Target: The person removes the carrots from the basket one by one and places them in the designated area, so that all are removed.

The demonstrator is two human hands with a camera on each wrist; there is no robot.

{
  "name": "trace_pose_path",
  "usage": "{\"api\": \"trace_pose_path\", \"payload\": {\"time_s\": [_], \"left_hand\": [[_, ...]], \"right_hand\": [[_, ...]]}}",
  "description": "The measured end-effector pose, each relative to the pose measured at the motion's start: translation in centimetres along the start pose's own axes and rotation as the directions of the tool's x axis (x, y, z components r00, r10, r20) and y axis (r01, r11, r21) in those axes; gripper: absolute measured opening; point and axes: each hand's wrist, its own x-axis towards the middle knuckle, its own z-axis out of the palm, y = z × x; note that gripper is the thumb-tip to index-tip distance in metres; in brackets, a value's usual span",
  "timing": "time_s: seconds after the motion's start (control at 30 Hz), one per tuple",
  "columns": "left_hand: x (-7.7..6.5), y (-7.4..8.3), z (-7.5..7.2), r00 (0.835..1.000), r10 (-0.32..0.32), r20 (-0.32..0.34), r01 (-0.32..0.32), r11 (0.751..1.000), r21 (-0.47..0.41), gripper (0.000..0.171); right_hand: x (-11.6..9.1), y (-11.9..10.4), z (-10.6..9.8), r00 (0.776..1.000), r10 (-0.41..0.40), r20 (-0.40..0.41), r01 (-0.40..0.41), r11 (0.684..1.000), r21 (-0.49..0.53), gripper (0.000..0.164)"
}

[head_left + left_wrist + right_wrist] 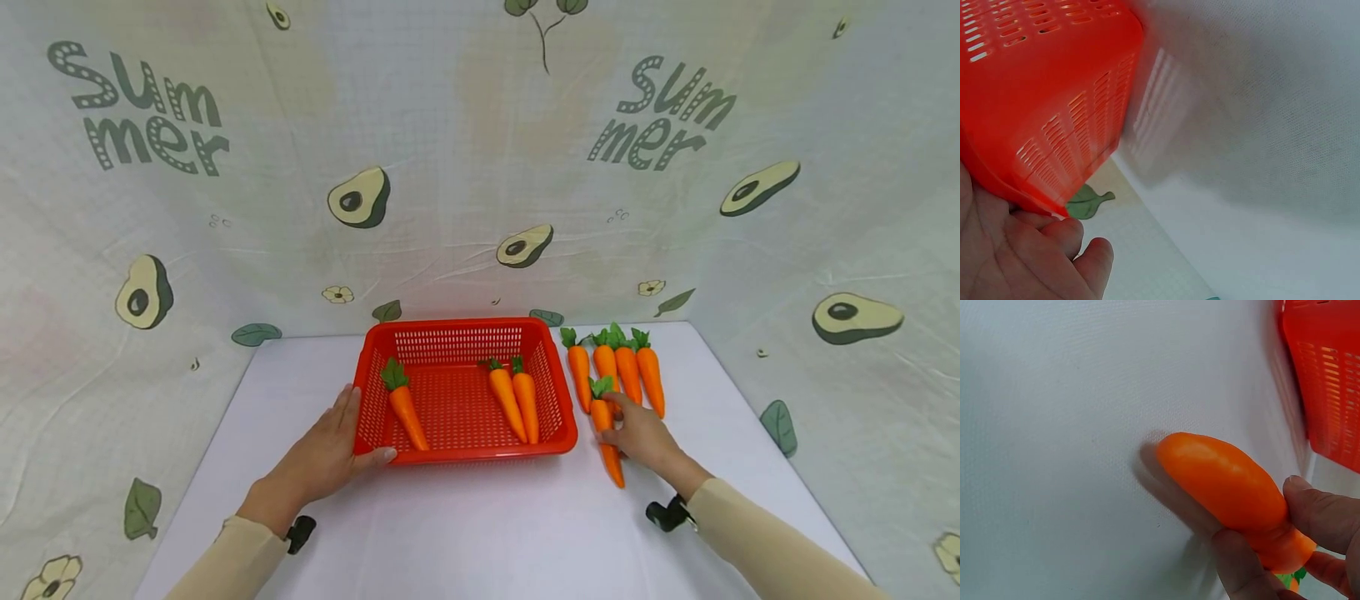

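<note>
In the head view, my right hand point(637, 432) pinches an orange toy carrot point(606, 429) with a green leafy top, to the right of a red plastic basket point(465, 455). The right wrist view shows thumb and fingers on either side of this carrot point(1222, 481), its tapered end pointing away from the hand. My left hand point(326, 446) rests against the basket's front left corner, fingers along the left side and thumb on the front rim. Inside the basket lie one carrot point(407, 415) at the left and two carrots point(506, 402) at the right.
Several more carrots point(648, 379) lie side by side behind my right hand, just right of the basket. The white table point(465, 533) meets a patterned cloth backdrop point(450, 283) at the back and sides.
</note>
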Motion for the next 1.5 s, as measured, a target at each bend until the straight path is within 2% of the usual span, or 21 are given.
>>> {"api": "trace_pose_path", "payload": {"time_s": [0.3, 0.53, 0.77, 0.87, 1.0, 1.17, 1.27, 1.37, 1.5], "left_hand": [[0.0, 0.0, 0.0, 1.0, 0.008, -0.008, -0.008, 1.0, -0.001, 0.129], [0.0, -0.1, 0.0, 1.0, 0.018, -0.018, -0.018, 1.0, -0.003, 0.129], [-0.1, -0.2, -0.1, 1.0, 0.018, -0.025, -0.018, 1.0, -0.005, 0.129], [-0.1, -0.2, -0.1, 1.0, 0.015, -0.02, -0.015, 1.0, -0.005, 0.13], [0.1, -0.1, -0.1, 1.0, 0.021, -0.02, -0.021, 1.0, -0.007, 0.129], [0.1, -0.1, -0.2, 0.998, 0.043, -0.046, -0.042, 0.999, 0.025, 0.128], [0.0, -0.1, -0.2, 0.996, 0.056, -0.064, -0.052, 0.997, 0.062, 0.128], [-0.1, 0.0, -0.3, 0.995, 0.068, -0.078, -0.061, 0.994, 0.091, 0.128], [-0.2, 0.0, -0.4, 0.994, 0.076, -0.08, -0.067, 0.992, 0.106, 0.131]], "right_hand": [[-0.4, 0.0, -0.1, 0.999, 0.042, 0.006, -0.041, 0.998, -0.048, 0.074], [-0.4, 0.0, -0.1, 0.999, 0.036, -0.001, -0.036, 0.998, -0.055, 0.072], [0.0, -0.1, -0.3, 1.0, 0.018, -0.021, -0.019, 0.998, -0.051, 0.077], [0.0, -0.4, -0.8, 0.999, 0.001, -0.045, -0.003, 0.999, -0.052, 0.077], [0.1, -1.3, -2.5, 0.996, -0.029, -0.086, 0.023, 0.997, -0.078, 0.071], [0.9, -4.7, -5.1, 0.977, -0.135, -0.162, 0.114, 0.984, -0.134, 0.062], [1.6, -7.6, -5.9, 0.965, -0.198, -0.174, 0.176, 0.975, -0.133, 0.058], [2.4, -10.8, -5.9, 0.962, -0.235, -0.136, 0.22, 0.969, -0.114, 0.058], [3.9, -15.0, -4.6, 0.954, -0.295, -0.047, 0.29, 0.954, -0.08, 0.062]]}}
